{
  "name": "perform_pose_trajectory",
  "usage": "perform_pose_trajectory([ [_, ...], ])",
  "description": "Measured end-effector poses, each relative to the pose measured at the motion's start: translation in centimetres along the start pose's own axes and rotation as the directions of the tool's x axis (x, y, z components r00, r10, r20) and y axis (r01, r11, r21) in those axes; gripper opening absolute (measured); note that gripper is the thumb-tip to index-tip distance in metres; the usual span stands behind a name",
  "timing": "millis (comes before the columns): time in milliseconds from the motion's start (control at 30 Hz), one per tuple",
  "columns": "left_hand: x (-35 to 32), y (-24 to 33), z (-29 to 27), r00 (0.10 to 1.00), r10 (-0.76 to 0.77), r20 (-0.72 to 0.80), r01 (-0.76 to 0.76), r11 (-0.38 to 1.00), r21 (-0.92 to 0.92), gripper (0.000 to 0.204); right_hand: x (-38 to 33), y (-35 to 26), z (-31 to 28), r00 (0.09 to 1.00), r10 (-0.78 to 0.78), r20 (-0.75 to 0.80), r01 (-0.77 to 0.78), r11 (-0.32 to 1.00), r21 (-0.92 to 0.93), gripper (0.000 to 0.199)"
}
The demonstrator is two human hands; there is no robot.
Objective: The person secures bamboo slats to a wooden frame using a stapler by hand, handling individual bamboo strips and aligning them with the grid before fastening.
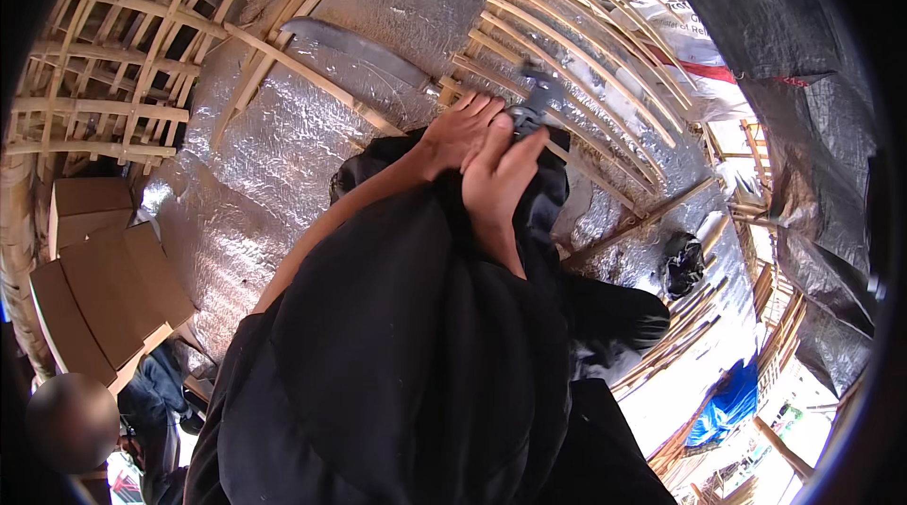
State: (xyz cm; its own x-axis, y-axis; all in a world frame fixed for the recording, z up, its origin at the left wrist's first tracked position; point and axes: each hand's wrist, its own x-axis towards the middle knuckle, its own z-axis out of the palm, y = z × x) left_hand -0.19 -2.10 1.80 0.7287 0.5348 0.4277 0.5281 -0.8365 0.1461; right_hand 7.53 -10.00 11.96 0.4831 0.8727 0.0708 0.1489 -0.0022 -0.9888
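Observation:
My left hand (pixel 461 135) is closed in front of my lap, its fingers bent beside bamboo strips; what it grips, if anything, is hidden. Right against it, my right hand (pixel 496 174) is wrapped round a dark grey hand tool (pixel 537 101) whose far end is smeared by motion, so its kind does not show. Several split bamboo strips (pixel 576 51) lie side by side under and beyond the tool. Just past my left hand rests a large knife (pixel 359 47) with a broad curved blade, flat on the silvery floor sheet (pixel 255 146).
Woven bamboo lattice (pixel 104 51) stands at the far left. Cardboard boxes (pixel 113 278) sit at the left, with another person (pixel 151 401) below them. A dark tarpaulin (pixel 784 42) hangs at the right. More bamboo strips (pixel 675 335) and a blue sheet (pixel 726 406) lie at the lower right.

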Motion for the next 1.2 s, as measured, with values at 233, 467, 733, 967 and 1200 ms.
perform_pose_trajectory([
  [233, -0.1, -0.5, 0.9, 1.000, -0.013, -0.007, 0.014, 0.995, 0.098, 0.050, 2.5, 1.1, -1.0, 0.985, -0.131, 0.109, 0.160, 0.932, -0.325, 0.029],
  [467, -1.8, 0.2, 2.5, 0.945, -0.206, 0.253, 0.275, 0.920, -0.278, 0.049, -0.7, 2.0, 0.1, 0.998, -0.035, 0.061, 0.056, 0.918, -0.393, 0.046],
  [733, 0.6, 1.5, 0.6, 0.979, -0.083, 0.188, 0.088, 0.996, -0.017, 0.038, 1.2, -1.4, -1.4, 0.981, -0.101, 0.168, 0.165, 0.885, -0.435, 0.046],
  [967, 4.5, 2.0, -1.8, 0.952, -0.107, 0.286, 0.149, 0.980, -0.130, 0.047, 3.4, 0.4, -2.2, 0.917, -0.293, 0.269, 0.397, 0.720, -0.569, 0.039],
  [1200, 2.5, 2.2, 0.8, 0.999, 0.004, -0.037, -0.004, 1.000, 0.001, 0.064, -0.8, -0.3, -2.6, 0.983, -0.024, 0.183, 0.108, 0.878, -0.467, 0.068],
])
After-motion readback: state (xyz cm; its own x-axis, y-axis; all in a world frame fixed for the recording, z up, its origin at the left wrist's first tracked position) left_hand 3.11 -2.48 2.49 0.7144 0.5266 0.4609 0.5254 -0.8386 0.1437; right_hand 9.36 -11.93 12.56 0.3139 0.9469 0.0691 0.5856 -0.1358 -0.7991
